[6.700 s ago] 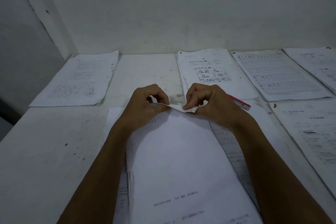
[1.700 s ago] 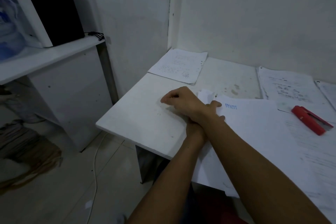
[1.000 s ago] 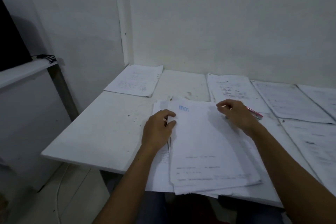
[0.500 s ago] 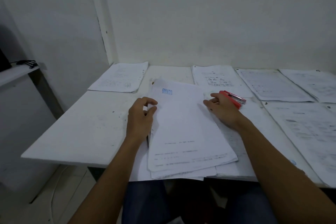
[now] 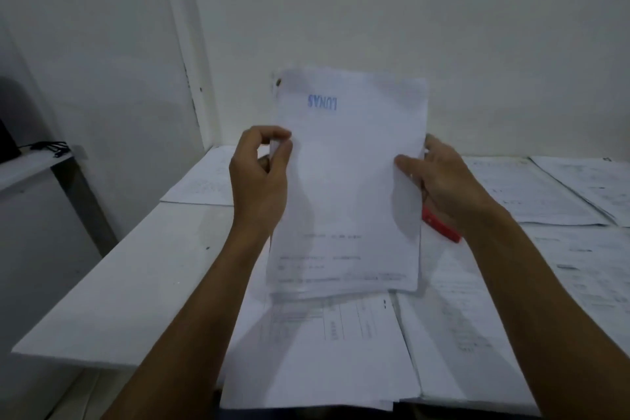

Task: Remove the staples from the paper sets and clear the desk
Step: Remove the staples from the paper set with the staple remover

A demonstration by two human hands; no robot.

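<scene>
Both hands hold one paper set (image 5: 347, 181) upright above the white desk (image 5: 136, 276), its lower edge hanging just over the sheets lying at the near middle. The left hand (image 5: 260, 181) pinches the set's left edge between thumb and curled fingers, and the right hand (image 5: 443, 184) clasps the right edge, thumb on the near face and the other fingers behind the paper. A blue stamp shows reversed through the top sheet near its upper left, and a small dark spot sits at the top left corner; whether that is a staple cannot be told. Just right of the set, partly hidden by the right hand, a red staple remover (image 5: 441, 227) lies on the desk. Loose printed sheets (image 5: 324, 351) lie under the set at the near edge, more paper sets (image 5: 545, 194) spread across the far right, and another stack (image 5: 204, 184) rests at the far left by the wall.
</scene>
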